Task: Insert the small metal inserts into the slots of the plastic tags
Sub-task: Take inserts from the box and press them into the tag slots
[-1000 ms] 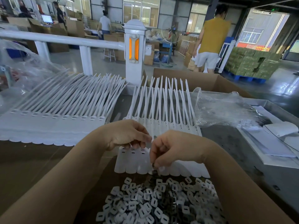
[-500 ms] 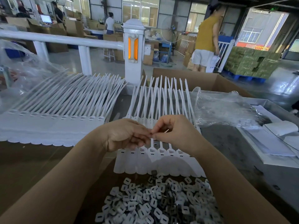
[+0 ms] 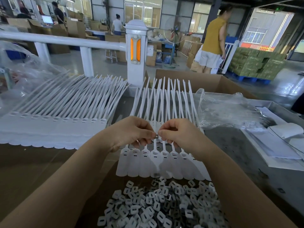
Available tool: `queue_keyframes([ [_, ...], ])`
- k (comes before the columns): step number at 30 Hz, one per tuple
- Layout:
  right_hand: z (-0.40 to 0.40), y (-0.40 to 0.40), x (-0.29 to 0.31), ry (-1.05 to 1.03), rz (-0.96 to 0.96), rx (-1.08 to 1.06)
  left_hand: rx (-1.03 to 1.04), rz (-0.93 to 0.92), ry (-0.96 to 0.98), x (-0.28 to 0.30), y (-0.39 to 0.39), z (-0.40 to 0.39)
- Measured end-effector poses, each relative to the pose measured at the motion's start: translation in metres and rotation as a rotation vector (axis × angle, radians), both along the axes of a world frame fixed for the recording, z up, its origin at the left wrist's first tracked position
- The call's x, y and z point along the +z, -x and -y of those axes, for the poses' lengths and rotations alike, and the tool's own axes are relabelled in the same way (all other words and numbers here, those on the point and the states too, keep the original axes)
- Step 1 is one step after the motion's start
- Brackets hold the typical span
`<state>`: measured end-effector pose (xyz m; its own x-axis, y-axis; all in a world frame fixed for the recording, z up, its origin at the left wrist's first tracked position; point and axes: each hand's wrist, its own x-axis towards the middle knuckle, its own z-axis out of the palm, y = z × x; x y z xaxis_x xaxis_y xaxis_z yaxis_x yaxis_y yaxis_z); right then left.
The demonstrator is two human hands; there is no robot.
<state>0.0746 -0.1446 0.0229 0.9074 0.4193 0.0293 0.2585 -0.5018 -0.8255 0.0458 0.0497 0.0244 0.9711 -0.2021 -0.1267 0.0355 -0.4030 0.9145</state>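
A strip of joined white plastic tags (image 3: pixel 158 165) with long tails lies in front of me, its slots facing up. My left hand (image 3: pixel 131 133) and my right hand (image 3: pixel 179 132) meet above it, fingertips together. Between them they pinch one small metal insert (image 3: pixel 156 136), held just above the strip. A heap of small square inserts (image 3: pixel 162 206) fills the near edge of the table, below my forearms.
A larger batch of white tags (image 3: pixel 54 112) lies to the left. Clear plastic bags (image 3: pixel 230 109) and white sheets (image 3: pixel 279 145) sit at the right, an open cardboard box (image 3: pixel 213 83) behind. A white railing post (image 3: pixel 135 51) stands beyond; people work further off.
My right hand left the insert heap and rose to meet my left hand. Both hands now hold an insert above the strip, a little higher than before.
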Motion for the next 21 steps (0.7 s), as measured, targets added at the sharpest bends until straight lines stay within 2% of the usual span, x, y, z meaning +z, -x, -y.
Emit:
queue_keyframes([
  [8,-0.003,-0.001,-0.004,0.031,-0.128,0.02,-0.037,0.035,-0.073,-0.005,-0.001,0.0],
  [12,-0.002,-0.003,-0.01,0.109,-0.137,-0.019,0.021,0.139,-0.256,-0.017,-0.005,-0.002],
  [15,-0.001,-0.002,-0.013,0.155,-0.168,0.014,-0.014,0.137,-0.333,-0.025,-0.007,-0.004],
  [21,0.001,-0.003,-0.016,0.164,-0.176,0.059,-0.048,0.126,-0.305,-0.027,-0.009,-0.008],
])
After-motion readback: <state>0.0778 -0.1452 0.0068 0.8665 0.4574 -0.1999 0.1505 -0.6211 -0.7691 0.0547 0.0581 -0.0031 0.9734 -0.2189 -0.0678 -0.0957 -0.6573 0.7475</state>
